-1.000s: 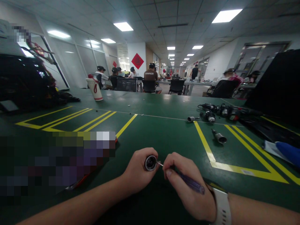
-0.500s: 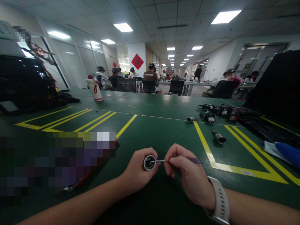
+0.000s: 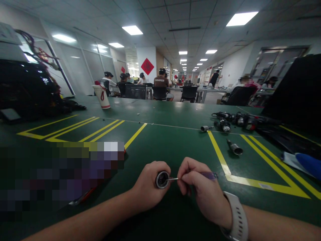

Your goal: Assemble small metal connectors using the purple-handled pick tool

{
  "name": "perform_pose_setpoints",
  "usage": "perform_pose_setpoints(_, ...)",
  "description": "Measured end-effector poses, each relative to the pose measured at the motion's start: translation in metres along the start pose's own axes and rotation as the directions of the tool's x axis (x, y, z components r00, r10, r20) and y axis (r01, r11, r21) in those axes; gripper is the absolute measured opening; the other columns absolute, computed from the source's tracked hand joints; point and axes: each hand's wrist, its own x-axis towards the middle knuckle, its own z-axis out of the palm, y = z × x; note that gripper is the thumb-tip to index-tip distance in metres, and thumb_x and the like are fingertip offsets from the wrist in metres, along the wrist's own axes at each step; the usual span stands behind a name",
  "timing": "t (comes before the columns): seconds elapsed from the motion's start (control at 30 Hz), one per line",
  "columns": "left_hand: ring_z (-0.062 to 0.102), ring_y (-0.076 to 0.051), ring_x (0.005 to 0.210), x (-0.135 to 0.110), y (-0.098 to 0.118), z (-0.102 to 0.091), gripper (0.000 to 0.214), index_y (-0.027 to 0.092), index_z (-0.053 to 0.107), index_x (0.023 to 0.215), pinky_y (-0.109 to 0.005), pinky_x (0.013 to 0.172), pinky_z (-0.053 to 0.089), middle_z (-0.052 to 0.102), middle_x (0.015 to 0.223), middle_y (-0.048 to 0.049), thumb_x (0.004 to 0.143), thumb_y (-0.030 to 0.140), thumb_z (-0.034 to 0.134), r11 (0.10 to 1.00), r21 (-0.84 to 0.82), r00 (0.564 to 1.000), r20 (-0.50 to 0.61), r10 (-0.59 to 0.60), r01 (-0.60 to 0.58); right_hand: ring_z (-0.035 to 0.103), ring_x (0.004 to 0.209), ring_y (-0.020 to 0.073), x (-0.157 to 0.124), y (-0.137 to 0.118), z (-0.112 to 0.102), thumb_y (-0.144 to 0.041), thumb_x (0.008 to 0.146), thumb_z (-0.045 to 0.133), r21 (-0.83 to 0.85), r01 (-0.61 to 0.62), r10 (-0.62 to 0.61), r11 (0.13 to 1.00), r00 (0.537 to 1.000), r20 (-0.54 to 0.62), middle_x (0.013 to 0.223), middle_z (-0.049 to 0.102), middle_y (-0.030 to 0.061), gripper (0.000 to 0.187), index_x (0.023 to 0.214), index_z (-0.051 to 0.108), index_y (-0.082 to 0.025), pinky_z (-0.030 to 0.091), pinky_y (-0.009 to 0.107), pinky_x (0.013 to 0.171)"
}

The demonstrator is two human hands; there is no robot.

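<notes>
My left hand (image 3: 151,184) is wrapped round a cylindrical part (image 3: 162,179) with a bright metal rim. Its dark, hollow end faces me; the details inside are too dim to make out. My right hand (image 3: 198,184) pinches a thin screwdriver (image 3: 173,179) between thumb and fingers, with its purple handle sticking out behind the knuckles. The metal shaft points left, its tip at the right side of the part's rim. Whether the tip touches the rim I cannot tell. Both hands are just above the green table (image 3: 175,140).
To the right lie a metal cup-shaped part (image 3: 235,148), a smaller one (image 3: 205,128) and several black-and-silver devices (image 3: 224,125) with cables. A blue object (image 3: 308,164) is at the right edge. A white cup (image 3: 102,97) stands back left. A blurred-out object (image 3: 95,170) lies left.
The screwdriver's tip has moved out of the hollow end to the rim's right side. Both hands have shifted slightly right and down, and the part has turned a little.
</notes>
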Motion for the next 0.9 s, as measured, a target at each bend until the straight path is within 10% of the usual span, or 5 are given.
perform_pose_setpoints(0.27,0.046,-0.011,0.052,0.003,-0.002,0.0,0.012,0.017,0.048,0.06,-0.022,0.05,0.035,0.05,0.056,0.0024,0.069,0.018,0.055,0.988,-0.151,0.999,-0.006,-0.038,0.036,0.046,0.046,0.0091,0.002,0.005,0.004,-0.016,0.066,0.047,0.283,-0.029,0.043,0.959,0.998,-0.044,0.05,0.052,-0.0022,0.005,0.064,0.051,-0.016,0.032,0.02,0.044)
perform_pose_setpoints(0.63,0.048,-0.013,0.057,0.0,-0.004,0.001,0.01,0.017,0.05,0.062,-0.025,0.054,0.036,0.054,0.059,0.0008,0.069,0.019,0.056,1.0,-0.014,0.999,0.045,-0.003,0.004,0.044,0.051,0.0113,-0.007,-0.01,0.003,-0.013,0.068,0.042,-0.214,0.118,-0.115,0.97,0.993,0.025,0.054,0.048,-0.0021,0.011,0.061,0.05,-0.017,0.033,0.024,0.048)
perform_pose_setpoints(0.9,0.049,-0.013,0.059,-0.001,-0.006,0.002,0.008,0.017,0.049,0.064,-0.025,0.056,0.036,0.054,0.061,0.0015,0.067,0.014,0.056,0.999,-0.053,0.998,0.066,0.002,0.001,0.042,0.042,0.0085,0.003,0.001,0.005,-0.015,0.061,0.044,0.182,-0.107,0.114,0.977,0.993,-0.026,0.044,0.049,-0.0031,0.007,0.059,0.051,-0.016,0.028,0.02,0.042)
